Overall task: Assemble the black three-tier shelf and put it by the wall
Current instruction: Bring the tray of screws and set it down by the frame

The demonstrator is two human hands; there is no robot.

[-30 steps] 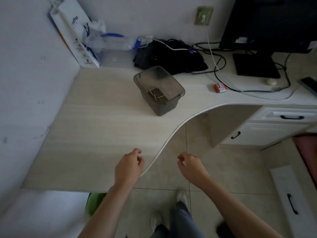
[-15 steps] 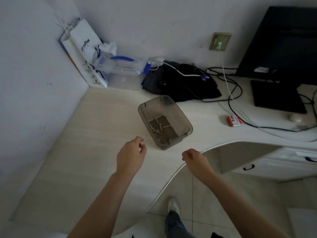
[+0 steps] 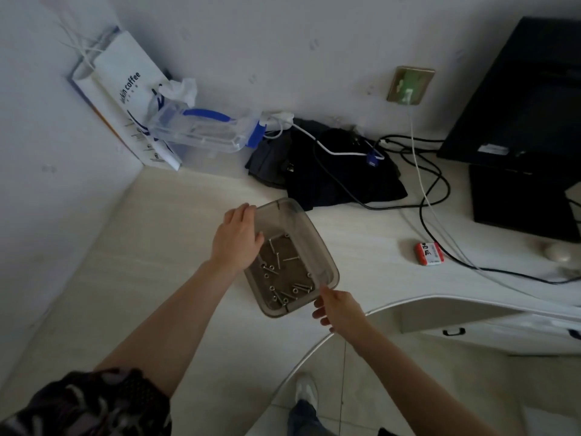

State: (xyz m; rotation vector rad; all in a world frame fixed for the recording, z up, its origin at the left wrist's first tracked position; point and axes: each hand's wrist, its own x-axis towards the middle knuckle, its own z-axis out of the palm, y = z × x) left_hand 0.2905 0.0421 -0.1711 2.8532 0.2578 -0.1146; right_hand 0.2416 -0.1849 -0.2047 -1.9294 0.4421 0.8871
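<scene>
Table [image 3: 157, 247], frame centre: left hand [image 3: 237, 239] grip pinches screw bin [image 3: 327, 265] rim; right hand [image 3: 338, 309] grip unclear. Risk: an uneven lift could tilt it and spill the screws [image 3: 283, 272].

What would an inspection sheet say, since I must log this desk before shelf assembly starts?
Surface: pale wood-grain desk, curved front edge.
Job's things: smoky translucent plastic tub holding loose metal screws; shelf panels: nothing seen.
Clutter: white paper coffee bag, clear plastic box with blue handle, crumpled dark cloth, small red packet.
Hands: left hand grips the tub's left rim; right hand touches its near right corner, grip unclear.
Cables: white cable drops from brass wall socket; black cables loop beside it.
Surroundings: black monitor, white drawers, tiled floor.
</scene>
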